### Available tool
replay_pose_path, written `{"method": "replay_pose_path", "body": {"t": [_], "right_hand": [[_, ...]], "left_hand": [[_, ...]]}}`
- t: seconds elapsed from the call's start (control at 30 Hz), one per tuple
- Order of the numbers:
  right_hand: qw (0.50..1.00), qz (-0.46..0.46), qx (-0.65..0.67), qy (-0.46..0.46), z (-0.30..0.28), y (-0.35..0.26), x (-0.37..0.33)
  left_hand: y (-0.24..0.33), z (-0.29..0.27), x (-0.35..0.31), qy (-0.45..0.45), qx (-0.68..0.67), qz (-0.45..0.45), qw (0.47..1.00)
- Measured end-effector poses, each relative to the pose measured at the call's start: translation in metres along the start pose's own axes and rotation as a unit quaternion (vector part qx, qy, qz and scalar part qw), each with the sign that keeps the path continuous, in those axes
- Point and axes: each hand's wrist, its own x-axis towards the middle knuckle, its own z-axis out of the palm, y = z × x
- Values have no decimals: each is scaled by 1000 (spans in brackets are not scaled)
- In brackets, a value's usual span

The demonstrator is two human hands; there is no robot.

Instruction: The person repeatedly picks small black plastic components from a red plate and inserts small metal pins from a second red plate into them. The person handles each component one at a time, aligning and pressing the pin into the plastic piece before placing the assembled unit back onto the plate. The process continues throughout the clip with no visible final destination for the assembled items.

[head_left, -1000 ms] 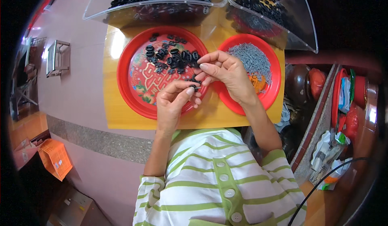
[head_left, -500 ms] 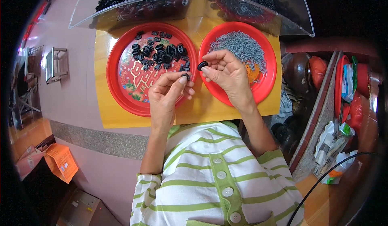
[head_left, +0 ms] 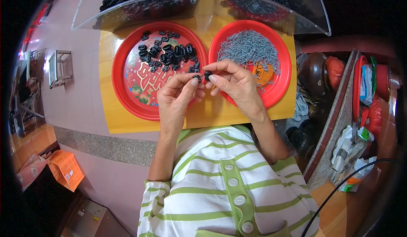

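Observation:
My left hand (head_left: 177, 96) pinches a small black plastic piece (head_left: 197, 77) between thumb and forefinger. My right hand (head_left: 234, 82) pinches another small black ring-shaped piece (head_left: 207, 74) close beside it; the two pieces nearly touch. Both hands hover over the gap between two red round trays on a yellow table (head_left: 111, 110). The left tray (head_left: 127, 73) holds several black plastic pieces (head_left: 167, 54). The right tray (head_left: 283, 73) holds a heap of small grey screws (head_left: 250, 50).
Two clear plastic bins (head_left: 144, 6) with many black parts stand at the table's far edge. A stone ledge and pink floor lie to the left, with an orange box (head_left: 65, 169). Bags and red containers (head_left: 373, 93) crowd the right side.
Both hands have come closer together and shifted slightly toward me; the black pieces in them now almost meet.

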Motion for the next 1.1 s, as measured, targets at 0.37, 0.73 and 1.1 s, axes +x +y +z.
{"method": "replay_pose_path", "body": {"t": [0.37, 0.73, 1.1], "right_hand": [[999, -15, 37, -5, 3, 10, 0], [995, -77, -65, 27, 7, 20, -1], [985, -124, -90, 79, 16, 19, -6]], "left_hand": [[5, 2, -2, -3, 15, -4, 1000], [-1, 1, -1, -20, -10, -3, 1000], [0, 6, 1, -29, -22, -21, 999]]}}
